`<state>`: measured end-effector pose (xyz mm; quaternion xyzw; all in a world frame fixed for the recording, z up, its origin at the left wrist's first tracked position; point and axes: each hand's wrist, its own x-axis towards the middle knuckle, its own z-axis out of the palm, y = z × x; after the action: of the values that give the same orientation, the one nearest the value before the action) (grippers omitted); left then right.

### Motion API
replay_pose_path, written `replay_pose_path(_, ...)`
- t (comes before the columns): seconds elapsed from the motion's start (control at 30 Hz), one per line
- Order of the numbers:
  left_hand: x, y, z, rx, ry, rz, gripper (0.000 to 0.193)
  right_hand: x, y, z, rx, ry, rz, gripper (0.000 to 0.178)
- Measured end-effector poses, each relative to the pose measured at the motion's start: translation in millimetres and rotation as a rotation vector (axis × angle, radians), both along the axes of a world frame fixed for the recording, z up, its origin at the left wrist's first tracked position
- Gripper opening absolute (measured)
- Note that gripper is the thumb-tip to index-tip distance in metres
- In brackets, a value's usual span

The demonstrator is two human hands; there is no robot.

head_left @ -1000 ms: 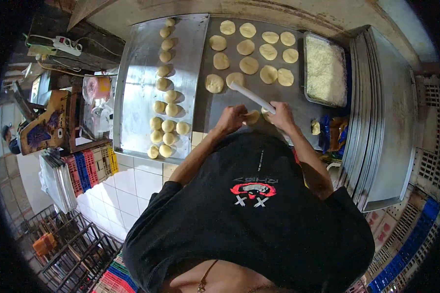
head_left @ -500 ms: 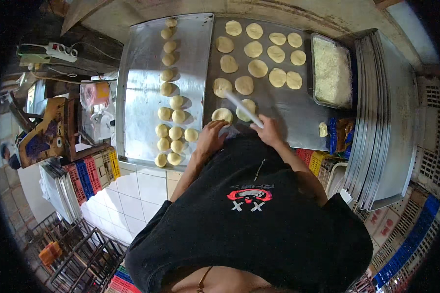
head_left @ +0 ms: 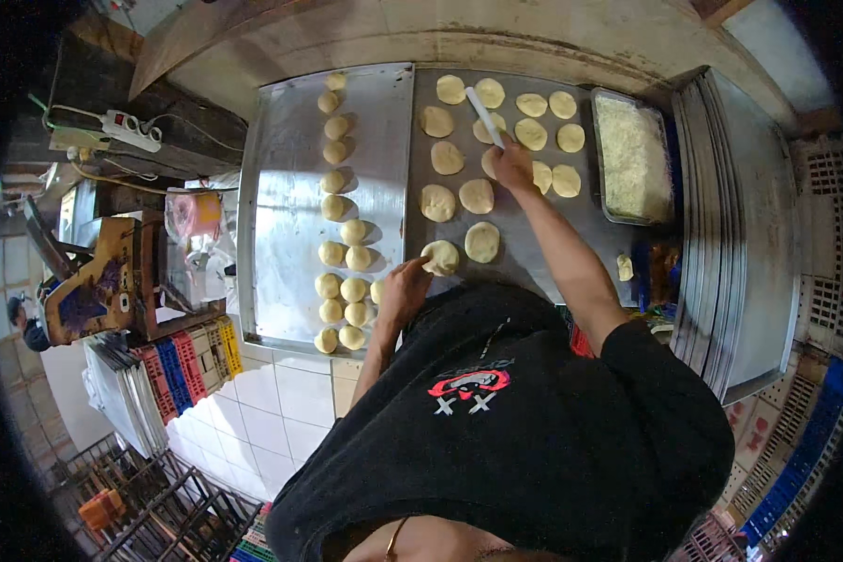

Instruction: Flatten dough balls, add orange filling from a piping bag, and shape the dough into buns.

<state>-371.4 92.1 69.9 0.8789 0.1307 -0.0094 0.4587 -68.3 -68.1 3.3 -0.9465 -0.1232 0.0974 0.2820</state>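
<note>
In my right hand (head_left: 512,169) is a slim white rolling pin (head_left: 482,112), held out over the far rows of flattened dough rounds (head_left: 531,134) on a dark metal tray (head_left: 525,220). The hand and forearm hide parts of some rounds. My left hand (head_left: 406,288) pinches the left edge of a nearer dough round (head_left: 441,258) with its fingertips. Another flattened round (head_left: 482,242) lies just right of it. On the shiny metal tray (head_left: 286,206) to the left sit several plump dough balls (head_left: 354,290), partly in a long column.
A rectangular pan of pale crumbly filling (head_left: 635,155) stands at the right. Beyond it, metal trays (head_left: 721,234) are stacked on edge. A small dough piece (head_left: 625,268) lies near the right front. A power strip (head_left: 131,130) hangs at the far left.
My right hand has carried the rolling pin away from the near rounds to the far rows. My left hand stays by the nearest round, now at its edge. The view has shifted slightly.
</note>
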Motion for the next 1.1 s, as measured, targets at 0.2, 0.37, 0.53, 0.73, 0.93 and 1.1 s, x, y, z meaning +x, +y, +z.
replay_pose_path(0.2, -18.2, -1.1, -8.5, -0.084, -0.001, 0.091, 0.029, -70.2, -15.6, 21.1, 0.188, -0.259, -0.043, 0.042)
replay_pose_path(0.37, 3.9, -3.6, 11.7, -0.018, 0.091, -0.05, 0.029, -89.8, -44.0, 18.2, 0.019, -0.091, -0.09, 0.041)
replay_pose_path(0.53, 9.5, -3.8, 11.7, -0.02, 0.005, -0.13, 0.028, -121.4, -62.6, 33.6, 0.318, -0.232, -0.201, 0.036)
replay_pose_path(0.73, 6.4, -10.5, 2.7, 0.018, 0.036, -0.167, 0.029, -157.8, -97.6, 17.3, 0.096, -0.034, -0.176, 0.037)
replay_pose_path(0.93, -2.4, -14.6, 12.4, 0.012, 0.005, -0.173, 0.028, -192.4, -105.9, 30.7, 0.246, -0.175, -0.04, 0.039)
replay_pose_path(1.1, -4.1, -13.3, -0.7, 0.013, 0.0, -0.192, 0.027, -198.2, -122.4, 44.8, -0.067, -0.042, -0.007, 0.036)
